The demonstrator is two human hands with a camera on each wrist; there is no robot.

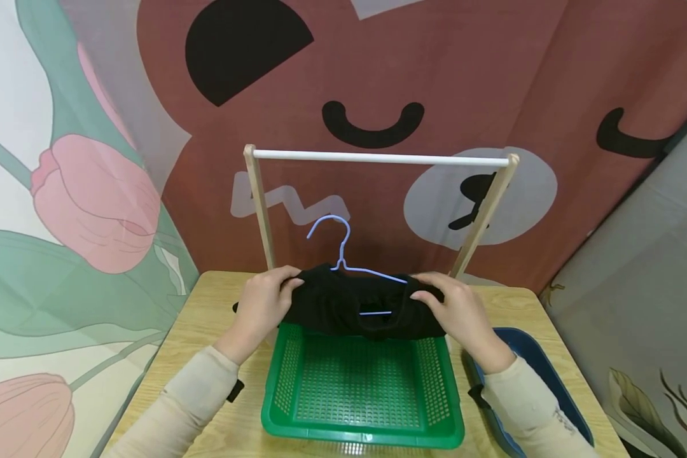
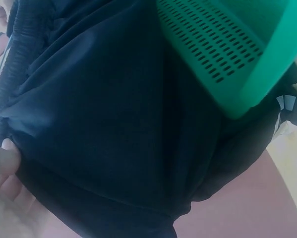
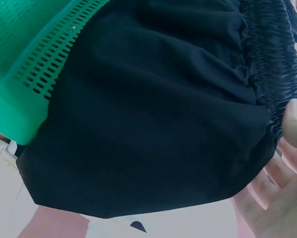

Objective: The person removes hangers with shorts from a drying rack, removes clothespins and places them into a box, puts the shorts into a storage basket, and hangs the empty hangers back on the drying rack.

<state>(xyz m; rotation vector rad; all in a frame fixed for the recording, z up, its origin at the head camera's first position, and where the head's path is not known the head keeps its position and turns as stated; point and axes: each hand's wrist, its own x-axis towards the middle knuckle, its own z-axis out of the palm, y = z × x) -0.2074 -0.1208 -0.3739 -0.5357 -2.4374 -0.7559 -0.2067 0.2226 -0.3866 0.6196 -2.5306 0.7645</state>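
"So, what lies past the near rim of the green basket (image 1: pixel 363 436)?"
"The black garment (image 1: pixel 334 305), crosswise over its far end, left hand (image 1: pixel 261 302) pinching one side, right hand (image 1: pixel 460 305) the other."
"And the hanger (image 1: pixel 343 245)?"
"Partly inside, hook up, nearer the left hand; the rack bar (image 1: pixel 378 158) is beyond, toward the table's (image 1: pixel 214 289) far edge."

Free gap between hanger (image 1: pixel 342 254) and bar (image 1: pixel 380 157)

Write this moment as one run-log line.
left hand pinches black garment | right hand pinches other end | hanger partly inside, off rail
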